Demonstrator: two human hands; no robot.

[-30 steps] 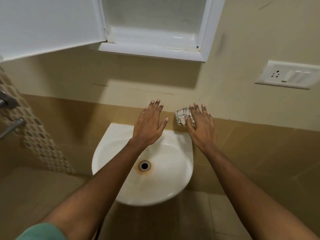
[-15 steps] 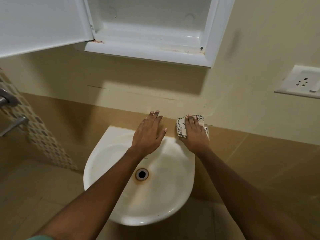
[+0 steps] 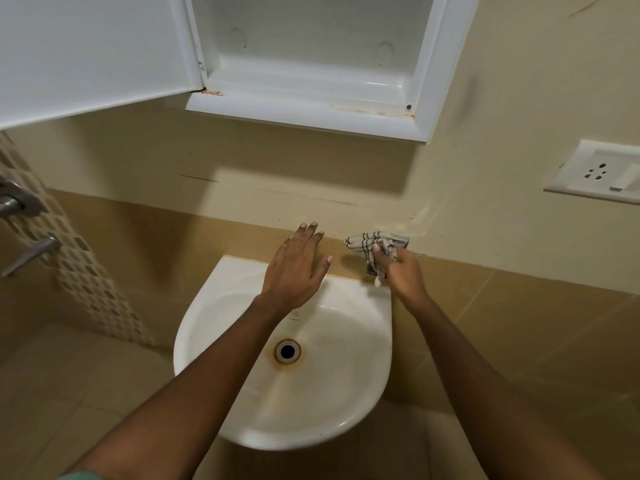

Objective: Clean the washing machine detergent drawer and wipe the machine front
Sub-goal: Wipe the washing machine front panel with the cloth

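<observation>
The cloth (image 3: 372, 242) is at the far right corner of the sink (image 3: 349, 415), up against the wall where tile meets paint. It is bunched in the right hand (image 3: 403, 275), whose fingers are curled tight round its lower folds while the top flops free. It is a thin white weave with dark check lines, soft and light, so I'd guess it will crumple rather than push back. It is best gathered into a pad in the palm, not held by a corner (whether it is wet I cannot tell). The left hand (image 3: 294, 268) is held flat over the sink's far rim, fingers spread and holding nothing. The sink is glossy white ceramic, round-fronted, with rust ringing its drain (image 3: 287, 351). No washing machine is in sight.
</observation>
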